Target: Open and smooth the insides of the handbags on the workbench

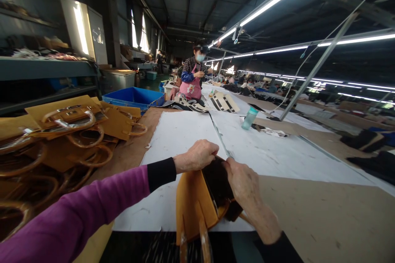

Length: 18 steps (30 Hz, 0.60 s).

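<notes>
Left hand (199, 156) and right hand (246, 183), both mine, are curled closed on a tan bag (195, 199) at lower centre, either side of its dark opening (216, 181). Its handles (204, 236) point toward the bottom edge. White sheeting (182, 131) lies beneath; similar bags (119, 123) heap up at left.

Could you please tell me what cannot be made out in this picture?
- Inside of the bag: head view, too dark to show.
- Bag edge under the right hand: head view, covered by that hand.
- Ends of the handles: head view, cut off by the bottom edge.
- Most of the right sleeve: head view, cut off by the bottom edge.
- Details of the distant people: head view, too small and blurred.
</notes>
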Tool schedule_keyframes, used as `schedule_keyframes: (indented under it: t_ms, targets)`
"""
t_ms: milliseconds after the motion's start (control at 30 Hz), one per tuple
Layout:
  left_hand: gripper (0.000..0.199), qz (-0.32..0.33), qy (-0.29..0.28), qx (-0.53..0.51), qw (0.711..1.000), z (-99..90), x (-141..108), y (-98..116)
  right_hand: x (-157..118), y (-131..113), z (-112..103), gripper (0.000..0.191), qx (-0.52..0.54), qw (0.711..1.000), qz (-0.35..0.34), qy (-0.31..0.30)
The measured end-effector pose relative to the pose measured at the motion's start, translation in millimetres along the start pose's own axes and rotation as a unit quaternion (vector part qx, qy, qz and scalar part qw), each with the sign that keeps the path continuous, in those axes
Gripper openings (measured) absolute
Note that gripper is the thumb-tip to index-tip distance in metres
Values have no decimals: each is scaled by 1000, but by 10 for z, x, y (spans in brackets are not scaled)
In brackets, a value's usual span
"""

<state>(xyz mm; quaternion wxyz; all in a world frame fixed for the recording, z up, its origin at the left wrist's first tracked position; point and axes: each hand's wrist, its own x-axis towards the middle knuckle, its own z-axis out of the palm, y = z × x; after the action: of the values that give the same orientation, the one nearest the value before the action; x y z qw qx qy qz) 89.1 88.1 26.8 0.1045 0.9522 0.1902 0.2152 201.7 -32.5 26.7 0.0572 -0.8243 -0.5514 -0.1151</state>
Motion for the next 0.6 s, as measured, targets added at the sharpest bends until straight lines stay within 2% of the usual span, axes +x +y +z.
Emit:
schedule_keyframes:
  t_ms: [167,267,300,367,433,533,600]
  targets:
    - [16,-23,-26,6,999,-98,-18,10,119,-110,-7,26,3,998,-54,-11]
    - [49,-45,-68,44,996,-232,-83,-47,127,-127,-13,27,-11,998,-57,7]
    - [53,-57,-86,56,993,-274,-109,-78,121,-125,-11,27,-13,998,-61,15]
    - [49,-74,-120,61,988,-336,-155,-153,109,-118,3,27,-18,997,-72,28]
    - [39,-64,-135,28,988,-361,-187,-232,106,-105,24,27,-22,996,-84,36]
    - [26,-34,-134,-49,989,-350,-208,-331,121,-66,61,29,-18,994,-95,42]
    - [24,-40,-132,-98,986,-334,-214,-373,137,-29,84,29,-8,994,-100,43]
